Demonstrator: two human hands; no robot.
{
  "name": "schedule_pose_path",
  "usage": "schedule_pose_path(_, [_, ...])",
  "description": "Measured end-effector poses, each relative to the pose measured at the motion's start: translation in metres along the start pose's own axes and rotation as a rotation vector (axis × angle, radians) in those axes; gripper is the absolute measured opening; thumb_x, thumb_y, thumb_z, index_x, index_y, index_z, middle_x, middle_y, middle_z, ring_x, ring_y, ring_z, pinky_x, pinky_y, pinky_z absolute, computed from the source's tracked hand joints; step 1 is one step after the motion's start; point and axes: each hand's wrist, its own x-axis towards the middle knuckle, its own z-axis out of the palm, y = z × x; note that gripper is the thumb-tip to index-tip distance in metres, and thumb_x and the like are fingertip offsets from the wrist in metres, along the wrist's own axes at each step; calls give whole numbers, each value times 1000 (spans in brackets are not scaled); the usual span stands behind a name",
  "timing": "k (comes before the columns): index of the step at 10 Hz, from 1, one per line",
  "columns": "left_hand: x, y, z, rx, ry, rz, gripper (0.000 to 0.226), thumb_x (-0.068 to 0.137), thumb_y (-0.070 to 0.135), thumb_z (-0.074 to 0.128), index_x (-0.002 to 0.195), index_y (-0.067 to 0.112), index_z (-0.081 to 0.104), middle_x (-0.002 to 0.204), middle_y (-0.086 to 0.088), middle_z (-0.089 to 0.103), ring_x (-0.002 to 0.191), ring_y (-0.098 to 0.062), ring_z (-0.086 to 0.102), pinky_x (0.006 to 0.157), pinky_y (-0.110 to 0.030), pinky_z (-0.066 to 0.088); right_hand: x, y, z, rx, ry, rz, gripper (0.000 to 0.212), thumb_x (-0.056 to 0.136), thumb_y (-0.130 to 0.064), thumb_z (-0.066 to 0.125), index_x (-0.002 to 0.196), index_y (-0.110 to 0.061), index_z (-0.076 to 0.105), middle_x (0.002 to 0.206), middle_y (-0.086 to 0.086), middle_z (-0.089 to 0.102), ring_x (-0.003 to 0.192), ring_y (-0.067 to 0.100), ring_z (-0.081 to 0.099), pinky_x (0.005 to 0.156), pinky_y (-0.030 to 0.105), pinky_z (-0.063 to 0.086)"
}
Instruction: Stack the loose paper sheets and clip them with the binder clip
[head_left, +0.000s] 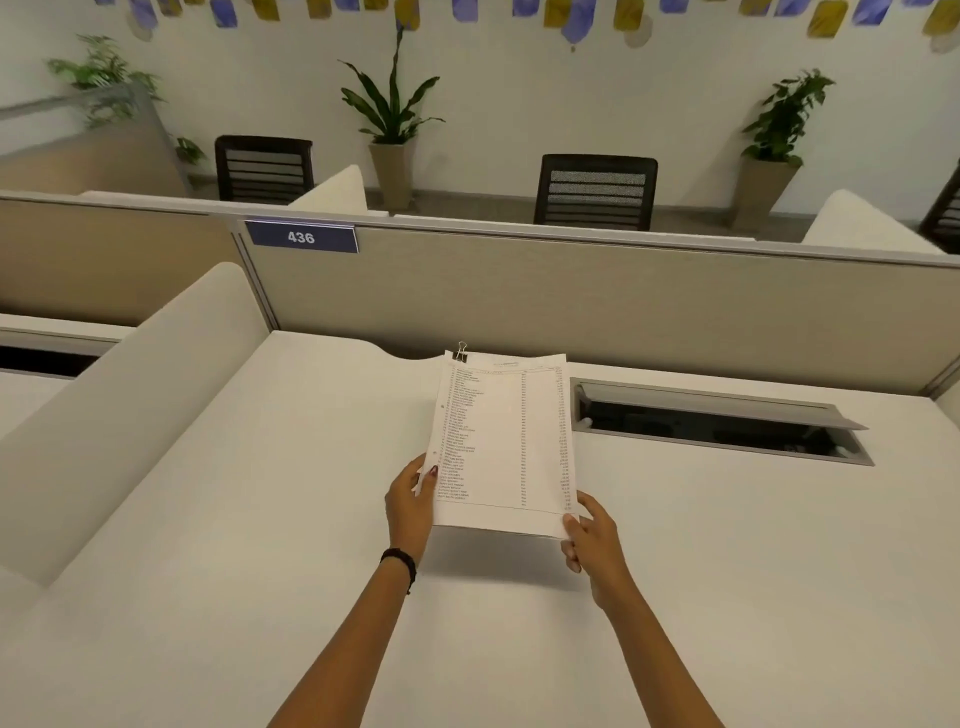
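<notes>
A stack of white printed paper sheets (501, 441) is held above the white desk (260, 493), its near edge lifted and casting a shadow. A small black binder clip (460, 355) with silver handles grips the stack's far left corner. My left hand (413, 501) pinches the stack's left edge near the bottom, thumb on top. At the near right corner, my right hand (589, 535) holds the stack between thumb and fingers.
A grey cable hatch (717, 421) stands open in the desk to the right of the paper. A beige partition (571, 296) with a blue "436" sign (301, 237) closes the far side. A curved white divider (130, 395) borders the left.
</notes>
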Motion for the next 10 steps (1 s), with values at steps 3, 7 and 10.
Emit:
schedule_pose_path(3, [44,-42,7,138,-93,-262,32,94,25,50,123,11,55,115,-12,64,105,-29,60,90,-47,51,56,19,14,-4,38,81,37,96,-3,39,132,-9,41,108,11,62,48,13,41,35,19,36])
schedule_pose_path(7, [78,-46,20,265,-55,-244,10,91,2,49,95,4,59,75,-14,60,53,-21,58,39,-21,53,113,2,19,-48,82,70,33,94,0,39,126,-5,48,91,15,65,62,16,60,58,18,53])
schedule_pose_path(10, [78,-18,27,595,-28,4,21,92,13,50,112,9,57,107,-14,58,100,-28,56,78,-35,47,121,-30,-2,-364,206,-15,40,93,-10,48,132,-1,41,134,20,49,115,33,53,98,39,45])
